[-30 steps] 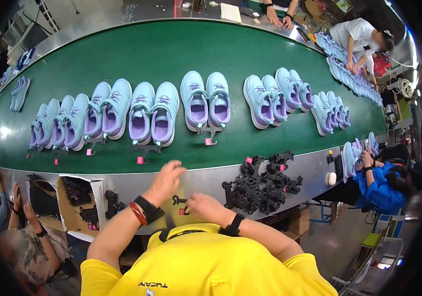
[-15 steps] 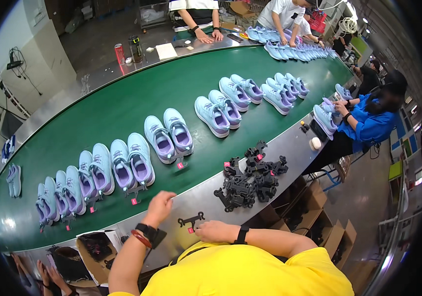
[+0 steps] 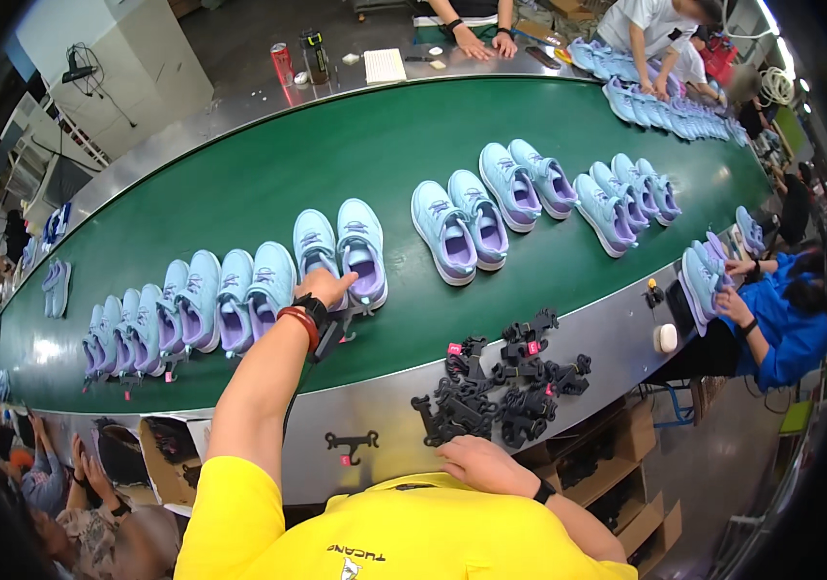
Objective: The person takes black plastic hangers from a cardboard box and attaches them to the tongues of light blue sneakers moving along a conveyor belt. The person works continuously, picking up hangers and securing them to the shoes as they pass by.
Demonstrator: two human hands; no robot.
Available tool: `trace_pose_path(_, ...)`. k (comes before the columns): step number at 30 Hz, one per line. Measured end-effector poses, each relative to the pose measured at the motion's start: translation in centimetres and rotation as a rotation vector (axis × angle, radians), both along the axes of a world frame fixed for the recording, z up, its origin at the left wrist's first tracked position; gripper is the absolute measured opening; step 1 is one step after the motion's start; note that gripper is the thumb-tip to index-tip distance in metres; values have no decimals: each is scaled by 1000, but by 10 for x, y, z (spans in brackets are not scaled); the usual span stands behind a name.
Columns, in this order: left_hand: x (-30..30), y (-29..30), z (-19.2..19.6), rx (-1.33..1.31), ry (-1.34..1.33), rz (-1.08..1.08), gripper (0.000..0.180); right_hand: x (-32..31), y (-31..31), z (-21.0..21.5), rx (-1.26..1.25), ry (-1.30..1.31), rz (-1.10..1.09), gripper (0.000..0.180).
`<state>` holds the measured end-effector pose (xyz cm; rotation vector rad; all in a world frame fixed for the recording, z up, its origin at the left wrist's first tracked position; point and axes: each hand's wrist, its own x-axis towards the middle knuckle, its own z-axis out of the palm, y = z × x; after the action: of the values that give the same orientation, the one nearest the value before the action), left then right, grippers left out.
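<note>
The left hand stretches far, its grip resting loosely on a light-blue, purple-lined sneaker. The right hand lies flat, fingers spread, beside the near pile of black plastic hangers.

Small pink tags sit on the black hangers at the belt's near edge. Brown cardboard boxes stand under the metal counter, lower right. A white rectangular pad lies on the far counter.

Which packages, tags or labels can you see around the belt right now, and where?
Small pink tags: on black plastic hangers piled on the steel ledge, right of centre.
Red drink can: upright on the far steel ledge.
White flat pad: far ledge, right of the can.
Brown cardboard boxes: under the ledge, lower right.
</note>
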<state>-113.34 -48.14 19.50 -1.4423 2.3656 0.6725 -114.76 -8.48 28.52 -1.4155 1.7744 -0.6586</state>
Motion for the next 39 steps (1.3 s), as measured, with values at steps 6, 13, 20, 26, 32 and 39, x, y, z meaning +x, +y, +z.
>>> trace_pose_path(6, -18, -2, -47, -142, -39, 144, 60, -51, 26, -21, 32, -10, -127, 18)
trace_pose_path(13, 39, -40, -24, 689, 878, 498, 30, -72, 23, -24, -65, 13, -115, 20)
trace_pose_path(20, 116, -18, 91, 1062, 1470, 190, 55, -45, -4, -11, -216, -65, -151, 24)
trace_pose_path(26, 151, 44, 161, 1165, 1839, -14, 62, -35, -78, 50, -626, 127, -258, 70)
trace_pose_path(32, 150, 88, 191, 1229, 1972, -176, 68, -4, -148, 138, -871, 238, -126, 119)
trace_pose_path(39, 148, 136, 207, 1304, 2027, -263, 76, 46, -174, 165, -873, 261, 22, 137)
